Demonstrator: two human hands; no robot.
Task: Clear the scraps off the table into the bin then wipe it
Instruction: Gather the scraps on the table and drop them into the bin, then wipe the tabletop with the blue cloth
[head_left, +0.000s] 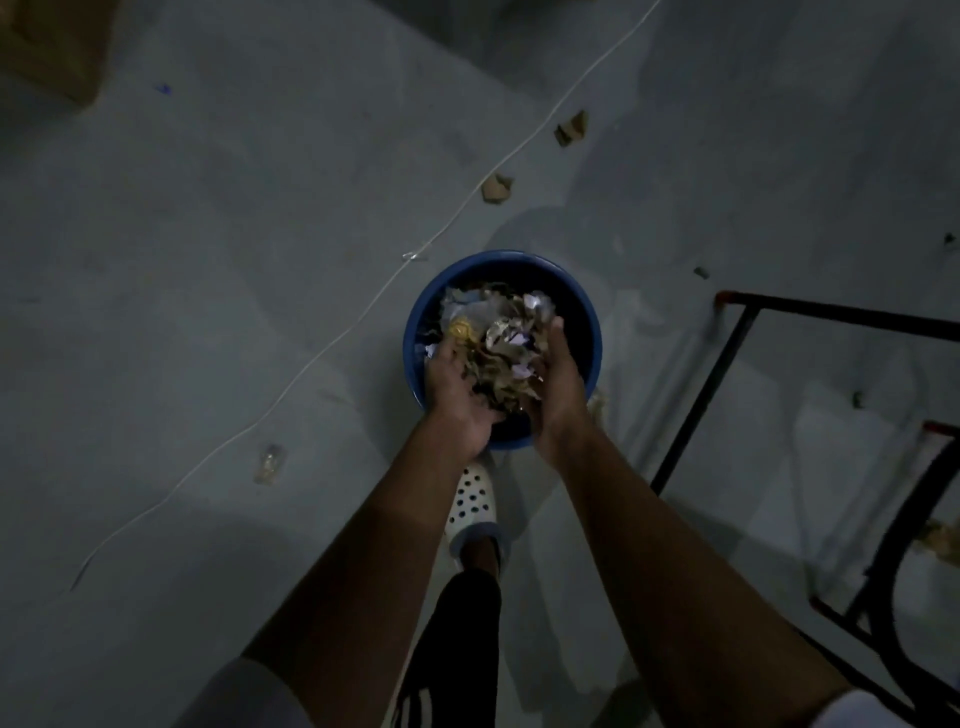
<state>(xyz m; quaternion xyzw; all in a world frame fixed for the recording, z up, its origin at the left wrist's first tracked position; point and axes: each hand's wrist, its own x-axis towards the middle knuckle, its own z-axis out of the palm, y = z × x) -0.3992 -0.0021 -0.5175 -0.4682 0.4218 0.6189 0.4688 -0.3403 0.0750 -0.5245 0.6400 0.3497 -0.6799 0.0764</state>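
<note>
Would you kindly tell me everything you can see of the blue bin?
The bin is round, blue and looks like plastic, with a dark inside. It stands upright on the grey floor, seen from above. The left hand and right hand hold a heap of scraps over its mouth, hiding its near rim; whether they touch it cannot be told. A white shoe is just beside it.
</note>
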